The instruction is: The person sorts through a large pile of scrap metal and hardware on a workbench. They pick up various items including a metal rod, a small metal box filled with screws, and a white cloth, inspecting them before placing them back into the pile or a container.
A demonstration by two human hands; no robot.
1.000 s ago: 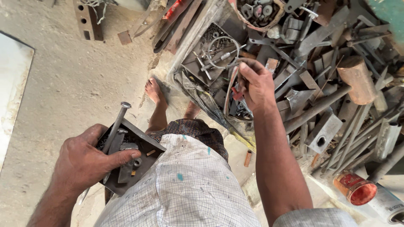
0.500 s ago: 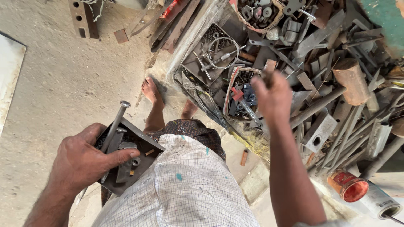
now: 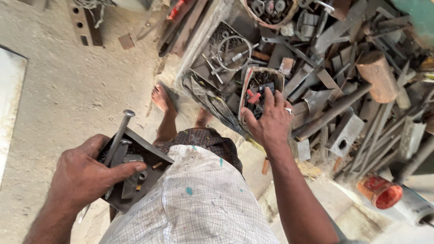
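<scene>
I see my left hand (image 3: 86, 174) clamped around a dark metal tray (image 3: 135, 174) of bolts and small parts, held against my checked shirt (image 3: 194, 203); my right hand (image 3: 270, 121) reaches, fingers spread, into a small tub (image 3: 248, 83) of oddments amid the scrap metal pile (image 3: 343, 81) on the floor, gripping nothing I can make out.

dusty concrete floor (image 3: 68, 90), scrap metal heap (image 3: 343, 81).

Left hand (image 3: 86, 174) curled in a closed grip, right hand (image 3: 270, 123) outstretched, fingers spread downward
</scene>
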